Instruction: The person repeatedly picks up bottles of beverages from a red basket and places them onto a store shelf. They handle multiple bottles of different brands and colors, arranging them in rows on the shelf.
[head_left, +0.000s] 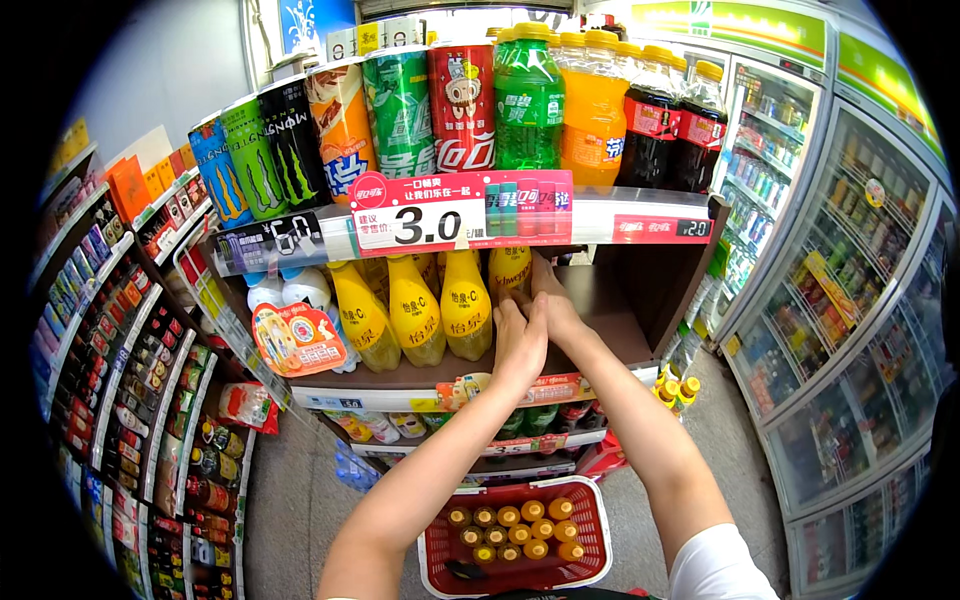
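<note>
A yellow Schweppes bottle (510, 268) stands in the second-shelf opening, its top hidden by the shelf edge above. My left hand (523, 341) is at its lower front, fingertips against the base. Along its right side lies my right hand (553, 298), with the fingers partly hidden behind the bottle. To the left, more yellow bottles of the same kind (466, 304) stand in a row, with others behind them. White-capped bottles (306, 287) are at the far left of this shelf (600, 356), behind an orange promotional tag (298, 337).
Drink cans (397, 112) and soda bottles (529, 105) line the top shelf above a red price sign (461, 214). Below my arms, a red plastic basket (517, 581) holds several capped bottles. Glass-door fridges (847, 247) stand right; stocked shelves (127, 375) stand left.
</note>
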